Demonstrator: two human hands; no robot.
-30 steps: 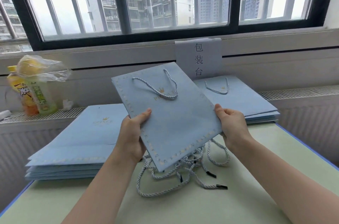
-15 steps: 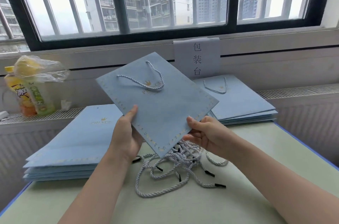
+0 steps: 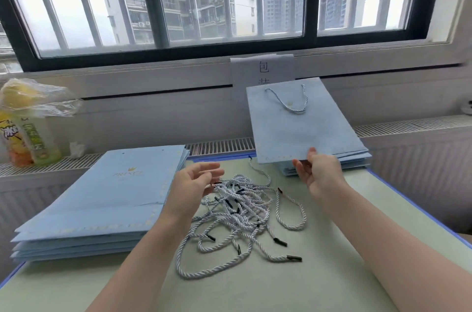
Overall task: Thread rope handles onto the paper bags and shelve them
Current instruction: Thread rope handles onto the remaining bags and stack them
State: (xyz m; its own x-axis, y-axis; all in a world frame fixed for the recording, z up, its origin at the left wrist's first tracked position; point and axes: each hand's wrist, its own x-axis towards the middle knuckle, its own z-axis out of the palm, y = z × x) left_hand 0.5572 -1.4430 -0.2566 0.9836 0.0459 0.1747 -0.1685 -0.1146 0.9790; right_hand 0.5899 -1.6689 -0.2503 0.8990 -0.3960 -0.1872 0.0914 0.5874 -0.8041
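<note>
A light blue paper bag [image 3: 298,128] with a white rope handle [image 3: 288,99] threaded at its top is tilted over the right stack of finished bags [image 3: 357,158]. My right hand [image 3: 319,174] pinches its near edge, thumb on top. My left hand [image 3: 196,181] hovers with relaxed fingers and holds nothing, just above a tangle of white rope handles [image 3: 240,214] with black tips in the table's middle. A stack of flat blue bags without handles [image 3: 107,199] lies to the left.
Two drink bottles under a plastic wrap [image 3: 28,122] stand on the radiator grille at the left. A paper sign [image 3: 263,69] hangs below the window. The green table [image 3: 293,286] has a blue edge at the right.
My left hand has let go of the bag and dropped towards the ropes. My right hand alone has carried the bag to the right, over the finished stack.
</note>
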